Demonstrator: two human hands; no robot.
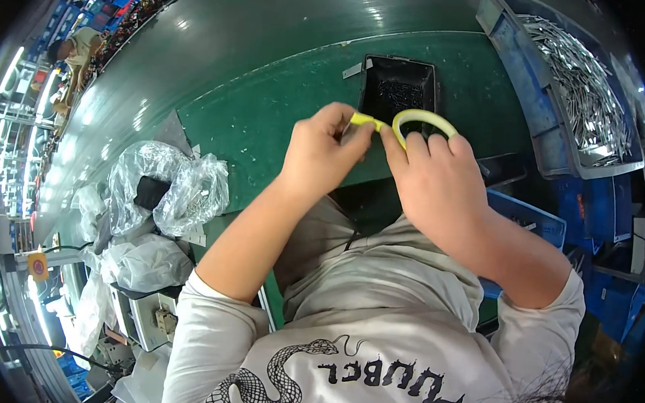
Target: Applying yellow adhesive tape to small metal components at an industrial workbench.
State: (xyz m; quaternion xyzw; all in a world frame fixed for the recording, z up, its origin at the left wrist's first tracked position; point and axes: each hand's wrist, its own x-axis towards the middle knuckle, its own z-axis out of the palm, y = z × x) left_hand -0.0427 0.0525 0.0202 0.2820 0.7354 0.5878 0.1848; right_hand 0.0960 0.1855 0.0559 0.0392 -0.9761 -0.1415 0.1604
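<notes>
A roll of yellow tape (pixel 425 117) is gripped in my right hand (pixel 442 175), its ring standing up past the knuckles. From it a short yellow strip runs leftward to my left hand (pixel 322 150), whose thumb and fingers pinch the free end. Both hands are close together over the near edge of the green work table (pixel 285 88). Just beyond them sits a black bin (pixel 400 73) with small dark pieces in its bottom. The fingertips of my right hand are partly hidden behind the tape.
At the right stands a blue-grey crate (pixel 525 96) full of thin metal parts (pixel 577 84). Clear plastic bags (pixel 197 194) lie at the left, around a black piece (pixel 151 191). A blue tray (pixel 528 218) is beside my right forearm. Another person (pixel 81 46) is far left.
</notes>
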